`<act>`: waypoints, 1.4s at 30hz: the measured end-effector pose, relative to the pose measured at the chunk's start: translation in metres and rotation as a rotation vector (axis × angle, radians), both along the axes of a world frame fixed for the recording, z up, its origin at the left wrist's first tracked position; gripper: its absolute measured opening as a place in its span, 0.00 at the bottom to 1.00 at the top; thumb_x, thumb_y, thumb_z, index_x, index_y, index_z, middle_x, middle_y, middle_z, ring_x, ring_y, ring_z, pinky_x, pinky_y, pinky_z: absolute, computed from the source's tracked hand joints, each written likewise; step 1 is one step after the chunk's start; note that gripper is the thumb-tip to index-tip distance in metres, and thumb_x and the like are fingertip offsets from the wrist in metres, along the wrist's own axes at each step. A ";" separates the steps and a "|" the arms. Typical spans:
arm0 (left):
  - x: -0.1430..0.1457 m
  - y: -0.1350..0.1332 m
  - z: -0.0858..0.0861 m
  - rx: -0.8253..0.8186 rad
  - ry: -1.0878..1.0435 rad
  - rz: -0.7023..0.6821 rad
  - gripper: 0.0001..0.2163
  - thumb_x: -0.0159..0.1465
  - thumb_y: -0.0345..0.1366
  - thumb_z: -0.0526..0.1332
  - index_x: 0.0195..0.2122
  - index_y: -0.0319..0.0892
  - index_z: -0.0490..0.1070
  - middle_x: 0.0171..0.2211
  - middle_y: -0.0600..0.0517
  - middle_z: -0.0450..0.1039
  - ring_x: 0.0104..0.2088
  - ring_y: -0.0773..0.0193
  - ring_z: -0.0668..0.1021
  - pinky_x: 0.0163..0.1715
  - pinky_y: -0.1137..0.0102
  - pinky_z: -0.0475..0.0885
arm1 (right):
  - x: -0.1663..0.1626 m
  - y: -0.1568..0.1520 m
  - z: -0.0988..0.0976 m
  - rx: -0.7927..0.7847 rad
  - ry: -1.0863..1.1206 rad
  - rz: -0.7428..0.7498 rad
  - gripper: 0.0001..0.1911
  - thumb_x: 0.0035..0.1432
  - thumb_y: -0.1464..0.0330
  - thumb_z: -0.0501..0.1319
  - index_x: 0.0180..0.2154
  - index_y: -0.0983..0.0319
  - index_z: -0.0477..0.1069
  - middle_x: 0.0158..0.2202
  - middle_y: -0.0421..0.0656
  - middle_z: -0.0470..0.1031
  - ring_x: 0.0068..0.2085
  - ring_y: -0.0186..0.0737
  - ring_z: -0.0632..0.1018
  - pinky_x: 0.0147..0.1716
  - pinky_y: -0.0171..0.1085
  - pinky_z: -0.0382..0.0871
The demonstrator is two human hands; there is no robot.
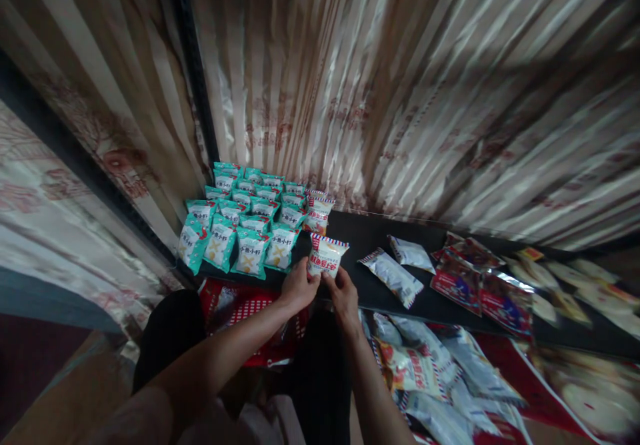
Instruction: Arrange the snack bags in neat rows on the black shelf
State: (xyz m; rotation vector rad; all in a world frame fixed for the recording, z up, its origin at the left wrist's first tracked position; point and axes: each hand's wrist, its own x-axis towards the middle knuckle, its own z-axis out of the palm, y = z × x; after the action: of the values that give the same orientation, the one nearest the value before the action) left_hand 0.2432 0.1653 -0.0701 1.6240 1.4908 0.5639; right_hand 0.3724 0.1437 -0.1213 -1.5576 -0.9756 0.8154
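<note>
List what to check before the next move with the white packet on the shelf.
1. Grip: left hand and right hand both hold the white packet at its lower edge: ok.
2. Packet stands upright on the shelf: ok.
3. Printed side faces the person: ok.
4. In line with the second white packet behind it: ok, roughly.
5. Clear of the teal packets on its left: cannot tell, they sit close beside it.
6. Bare shelf on its right, before the loose packets lying flat: ok.
</note>
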 end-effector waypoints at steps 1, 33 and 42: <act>0.003 0.001 -0.001 0.027 0.006 -0.006 0.24 0.61 0.34 0.55 0.59 0.35 0.56 0.57 0.40 0.65 0.55 0.56 0.70 0.55 0.66 0.64 | 0.003 0.007 -0.001 0.000 -0.019 -0.013 0.29 0.47 0.55 0.61 0.49 0.64 0.70 0.44 0.48 0.78 0.42 0.47 0.77 0.44 0.43 0.68; 0.032 0.047 -0.017 0.160 0.081 0.001 0.27 0.61 0.31 0.52 0.62 0.31 0.52 0.66 0.39 0.42 0.65 0.55 0.51 0.63 0.64 0.53 | 0.008 0.106 -0.013 0.135 -0.063 0.079 0.37 0.49 0.56 0.60 0.59 0.62 0.59 0.50 0.49 0.74 0.47 0.45 0.75 0.46 0.43 0.69; 0.016 0.020 -0.023 0.261 -0.023 0.052 0.23 0.60 0.29 0.52 0.58 0.34 0.58 0.63 0.40 0.52 0.63 0.56 0.58 0.62 0.63 0.56 | -0.010 0.078 -0.015 0.088 -0.255 -0.163 0.39 0.49 0.52 0.58 0.57 0.68 0.60 0.55 0.57 0.66 0.54 0.50 0.70 0.54 0.47 0.61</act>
State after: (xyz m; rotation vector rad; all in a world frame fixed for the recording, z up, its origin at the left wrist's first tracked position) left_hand 0.2592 0.1849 -0.0929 1.7726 1.4941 0.8327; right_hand 0.3620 0.2216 -0.1359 -1.6666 -1.0357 0.4611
